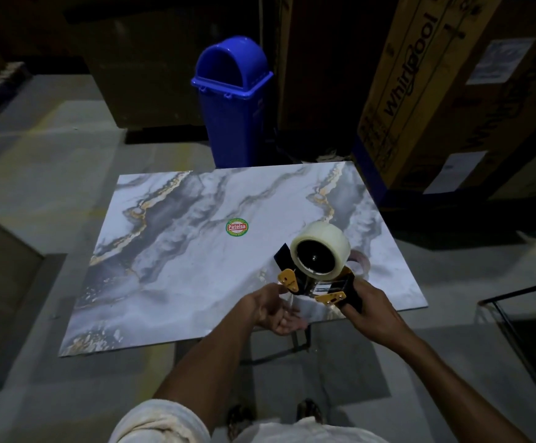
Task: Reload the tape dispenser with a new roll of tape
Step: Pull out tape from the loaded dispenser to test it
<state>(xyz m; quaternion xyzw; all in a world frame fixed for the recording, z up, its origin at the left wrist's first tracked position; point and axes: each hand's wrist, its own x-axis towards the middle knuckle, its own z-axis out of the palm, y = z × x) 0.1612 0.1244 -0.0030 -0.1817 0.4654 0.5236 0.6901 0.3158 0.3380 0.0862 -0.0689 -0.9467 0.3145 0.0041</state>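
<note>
Tape dispenser (319, 287): held in the air over the near right part of the table, black body with yellow plates at its front end, pointing toward the person.
Tape roll (322, 251): a full, pale clear roll seated on the dispenser's hub, its dark core facing the camera.
Right hand (372, 310): wrapped around the dispenser's black handle, fingers closed on it from the right side.
Left hand (276, 310): palm up, fingers loosely curled, thumb and fingertip meeting just beside the left yellow plate; it seems to pinch a thin clear strip of tape there, though the dim light makes the strip hard to make out.
Table (170, 266): a slab top with grey, white and gold marble pattern.
Sticker (237, 227): round, green and red, near the middle of the table.
Old tape ring (361, 263): a thin, nearly bare ring lying on the table just behind the dispenser, partly hidden by it.
Bin (233, 100): blue, with a domed lid, standing on the floor beyond the table's far edge.
Cardboard box (420, 91): large, printed with lettering, leaning at the far right.
</note>
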